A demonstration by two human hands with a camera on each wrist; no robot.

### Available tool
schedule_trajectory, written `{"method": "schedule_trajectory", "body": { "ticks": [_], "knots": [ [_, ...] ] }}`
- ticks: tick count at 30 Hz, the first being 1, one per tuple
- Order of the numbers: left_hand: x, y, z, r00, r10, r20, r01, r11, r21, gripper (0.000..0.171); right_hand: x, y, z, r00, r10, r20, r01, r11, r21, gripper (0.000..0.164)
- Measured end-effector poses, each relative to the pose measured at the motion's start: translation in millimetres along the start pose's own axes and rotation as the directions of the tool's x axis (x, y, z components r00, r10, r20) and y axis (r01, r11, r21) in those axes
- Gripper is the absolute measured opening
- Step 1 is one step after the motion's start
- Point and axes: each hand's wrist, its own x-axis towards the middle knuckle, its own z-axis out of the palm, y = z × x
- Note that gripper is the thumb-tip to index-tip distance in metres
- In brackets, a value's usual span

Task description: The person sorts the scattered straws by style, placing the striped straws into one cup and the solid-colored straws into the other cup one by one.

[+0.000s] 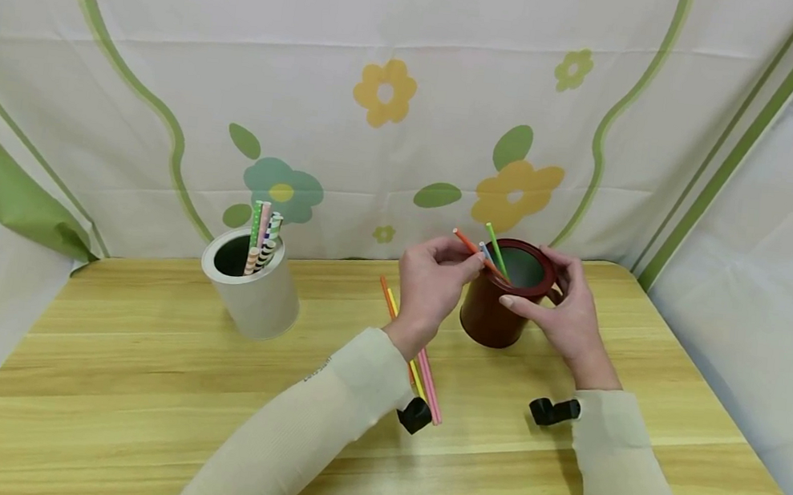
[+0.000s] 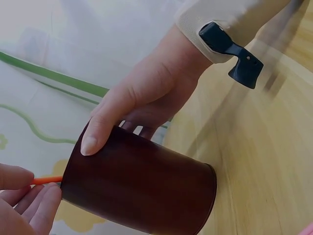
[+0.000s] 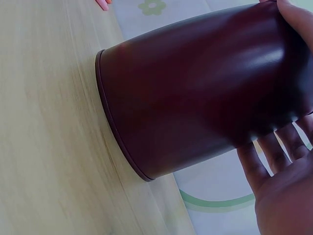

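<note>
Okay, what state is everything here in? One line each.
White cup: upright, open-topped.
Patterned straws: standing in the white cup.
Dark red cup: upright, open-topped.
Green straw: leaning inside that cup.
Orange straw: slanting into that cup.
Pale blue straw: partly hidden.
Loose straws: lying on the table, partly covered.
Left grip: pinching the orange straw.
Right grip: holding the dark red cup.

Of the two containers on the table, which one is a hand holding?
The dark red container: the right hand grips it near its rim. The white container, with patterned straws inside, stands untouched.
</note>
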Motion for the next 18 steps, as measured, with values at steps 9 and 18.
{"method": "schedule_trajectory", "body": {
  "ticks": [9, 18],
  "knots": [
    [2.4, -0.3, -0.3, 0.999, -0.024, 0.033, 0.022, 0.999, 0.044, 0.009, -0.2, -0.3, 0.3, 1.000, -0.001, 0.002, 0.001, 1.000, 0.009, 0.088],
    [2.7, -1.1, 1.0, 0.999, 0.017, 0.034, -0.020, 0.994, 0.112, 0.008, -0.2, 1.4, 0.6, 1.000, -0.011, -0.006, 0.011, 1.000, 0.023, 0.087]
  ]
}}
